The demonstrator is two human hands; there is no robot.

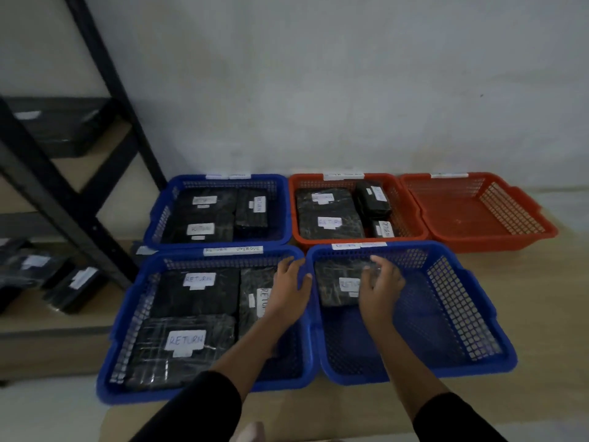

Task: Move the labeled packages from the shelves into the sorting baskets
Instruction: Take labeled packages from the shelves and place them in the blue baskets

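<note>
A black wrapped package point(334, 283) with a white RETURN label lies at the far left of the near right blue basket point(459, 301). My right hand point(381, 282) curls over the package's right edge and holds it. My left hand point(288, 282), fingers spread, rests on the rims where that basket meets the near left blue basket point(127, 330). The near left basket holds three labeled black packages, the largest point(185, 346) nearest me.
Behind stand a blue basket point(282, 202) and a red basket point(406, 202), both with labeled packages, and an empty red basket point(478, 212) at far right. A black metal shelf unit point(79, 199) at left carries more labeled packages point(71, 288). A wall runs behind the baskets.
</note>
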